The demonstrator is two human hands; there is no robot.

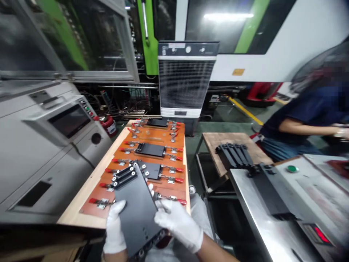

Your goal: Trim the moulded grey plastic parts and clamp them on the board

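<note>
A flat dark-grey plastic panel (137, 211) is held tilted in front of me, with mounting posts and round holes along its far and near ends. My left hand (115, 227), in a white glove, grips its left edge, thumb on top and fingers hidden beneath. On the opposite edge, my right hand (180, 222), also gloved, is closed with bent fingers against the panel. Below and beyond lies an orange fixture board (152, 136) with red-handled toggle clamps (174, 169). Similar dark panels (150, 149) lie between its clamps.
Right of the board, a wooden-topped stand (218, 140) carries several black parts (236, 154). A metal table (247, 198) holds a long dark panel (272, 193) and a red-lit display (319, 233). A co-worker (305, 112) is at the right. An air cooler (188, 83) stands behind the board.
</note>
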